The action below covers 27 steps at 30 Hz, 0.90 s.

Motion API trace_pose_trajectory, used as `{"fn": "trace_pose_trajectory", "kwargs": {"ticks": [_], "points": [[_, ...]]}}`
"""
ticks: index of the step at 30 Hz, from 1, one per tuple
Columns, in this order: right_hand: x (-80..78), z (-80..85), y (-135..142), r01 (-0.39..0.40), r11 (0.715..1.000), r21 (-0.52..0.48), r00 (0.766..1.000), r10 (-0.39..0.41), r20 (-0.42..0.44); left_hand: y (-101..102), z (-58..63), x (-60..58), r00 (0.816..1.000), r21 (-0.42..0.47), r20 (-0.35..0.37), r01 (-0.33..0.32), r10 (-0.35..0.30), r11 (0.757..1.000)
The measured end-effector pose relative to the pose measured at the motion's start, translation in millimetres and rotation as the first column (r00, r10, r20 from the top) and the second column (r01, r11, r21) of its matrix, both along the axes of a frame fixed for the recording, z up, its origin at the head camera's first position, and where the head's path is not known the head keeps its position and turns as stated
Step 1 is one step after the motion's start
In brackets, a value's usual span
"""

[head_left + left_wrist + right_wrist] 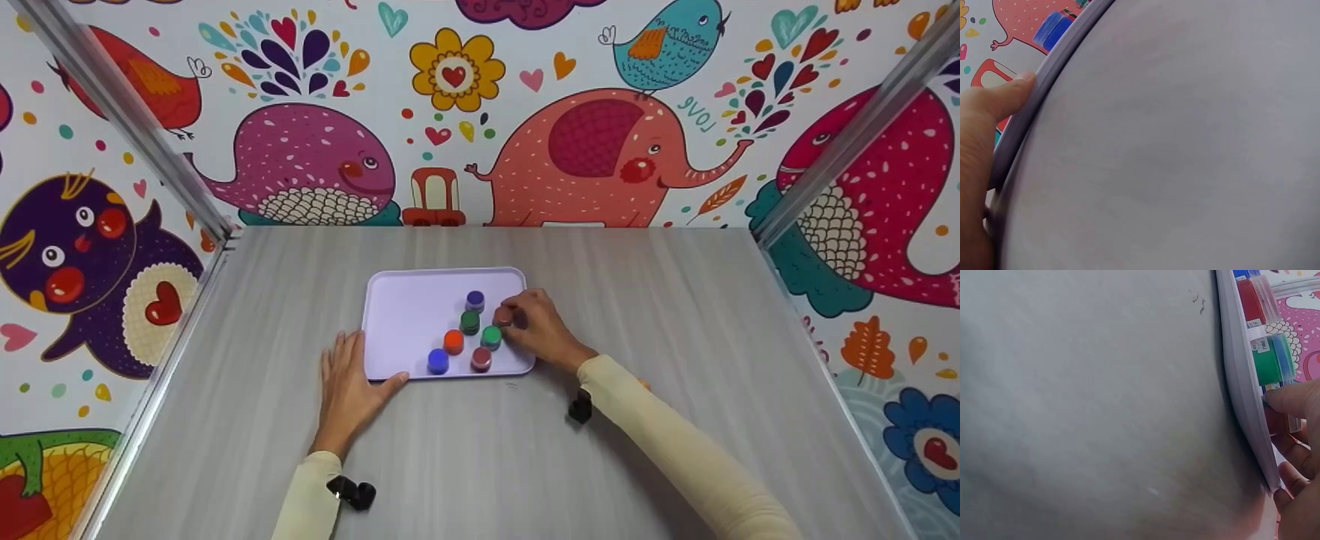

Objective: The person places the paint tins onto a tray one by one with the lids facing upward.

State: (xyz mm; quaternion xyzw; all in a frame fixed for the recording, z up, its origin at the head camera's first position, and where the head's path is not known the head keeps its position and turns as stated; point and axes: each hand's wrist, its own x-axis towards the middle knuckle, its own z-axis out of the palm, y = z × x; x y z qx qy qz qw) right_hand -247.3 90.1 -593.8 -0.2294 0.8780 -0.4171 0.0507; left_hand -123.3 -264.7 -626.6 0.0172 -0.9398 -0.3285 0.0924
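Note:
A lilac tray (409,315) lies on the table, holding several small lidded paint pots. My right hand (546,330) is at its right side, pinching a brownish-red paint pot (503,316) between thumb and fingers. Close by stand a light green pot (491,337), a dark green pot (469,322) and a purple pot (475,301). Nearer the front edge are an orange pot (453,342), a blue pot (438,361) and a dark red pot (481,359). My left hand (351,386) rests at the tray's front left corner, fingers extended along the side, thumb (1013,95) touching the front rim.
The grey wood-grain table (480,457) runs back to a wall (450,150) printed with cartoon animals. Metal frame posts (840,127) stand at the back corners. Each wrist carries a small black device (580,407).

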Motion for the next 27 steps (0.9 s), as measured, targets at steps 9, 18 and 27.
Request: {"fn": "trace_pose_trajectory", "kwargs": {"ticks": [9, 18, 27], "points": [[6.0, 17.8, 26, 0.006, 0.999, -0.032, 0.999, -0.005, 0.040, -1, -0.3, 0.0, 1.000, -0.001, 0.018, 0.007, -0.007, 1.000], [10.3, 29.5, 66, 0.050, 0.998, -0.030, 0.999, -0.049, 0.010, -2, -0.6, -0.7, 1.000, -0.006, 0.021, 0.007, -0.006, 1.000], [27.4, 34.8, 101, 0.100, 0.995, -0.025, 0.995, -0.100, 0.011, -1, -0.4, 0.2, 0.999, -0.012, 0.030, 0.014, -0.013, 1.000]]}}
